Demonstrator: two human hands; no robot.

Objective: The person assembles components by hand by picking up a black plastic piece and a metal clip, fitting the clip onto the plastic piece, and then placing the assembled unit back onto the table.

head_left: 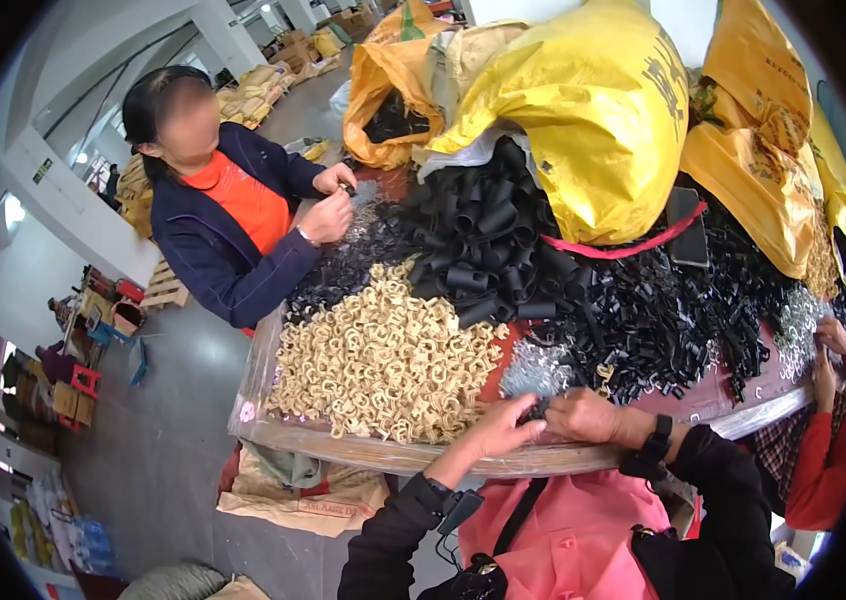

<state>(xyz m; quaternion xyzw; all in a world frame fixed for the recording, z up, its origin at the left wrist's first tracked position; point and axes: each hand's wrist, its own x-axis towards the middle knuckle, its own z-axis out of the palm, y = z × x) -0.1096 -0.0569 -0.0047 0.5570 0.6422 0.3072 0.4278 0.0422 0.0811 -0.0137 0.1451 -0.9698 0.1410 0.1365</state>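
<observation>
At the near edge of the table, my left hand (501,430) and my right hand (585,416) meet with fingers closed. A small dark piece (540,408) shows between them, too hidden to name. Just beyond my fingers lies a heap of small silvery metal pieces (535,368). Left of my left hand spreads a large pile of cream-coloured ring-shaped plastic parts (383,365). Small black plastic parts (653,325) are heaped beyond and to the right of my right hand. Black tube-like pieces (488,215) are piled farther back.
A big yellow sack (583,110) lies at the table's back, with orange sacks (758,120) to its right. A phone (688,228) rests on the black parts beside a red strap (623,249). One co-worker (233,200) handles a small piece at far left; another person's hands (827,360) work at right.
</observation>
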